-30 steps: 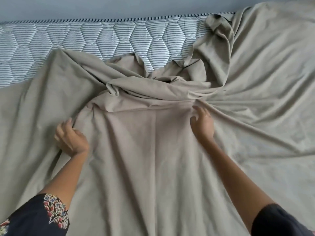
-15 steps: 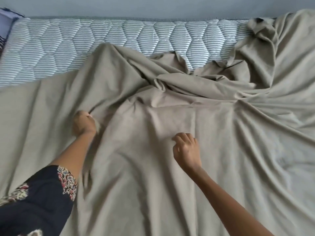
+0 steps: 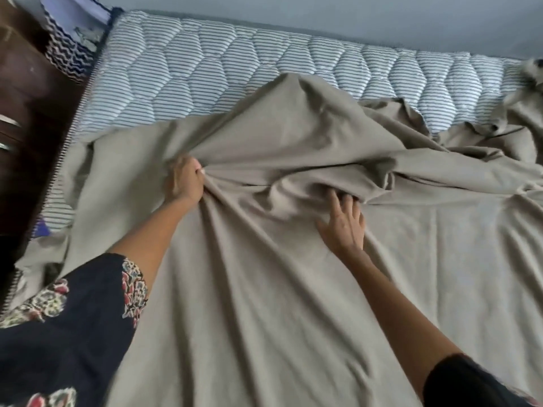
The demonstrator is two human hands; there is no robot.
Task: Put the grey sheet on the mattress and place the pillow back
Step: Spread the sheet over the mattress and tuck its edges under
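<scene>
the grey sheet (image 3: 293, 289) is spread, bunched, over the near part of the striped mattress (image 3: 205, 71). a fold of it is gripped in the closed left hand (image 3: 185, 183), while the right hand (image 3: 343, 224) is laid on it, fingers spread under a ridge.

A bare strip of striped mattress (image 3: 205, 71) lay open along the far edge, beside the grey-blue wall (image 3: 323, 13); nothing stood on it. Nearer, a rumpled ridge of grey sheet (image 3: 293, 136) rose across the middle, blocking a flat reach toward that strip. The left hand (image 3: 183, 183) had a fistful of the ridge in its grip; the right hand (image 3: 343, 221) lay spread at its foot. To the right, the sheet lay smooth and low. On the left, dark wooden furniture (image 3: 26, 107) closed off the mattress end, patterned fabric (image 3: 70, 42) bunched in the far corner.
</scene>
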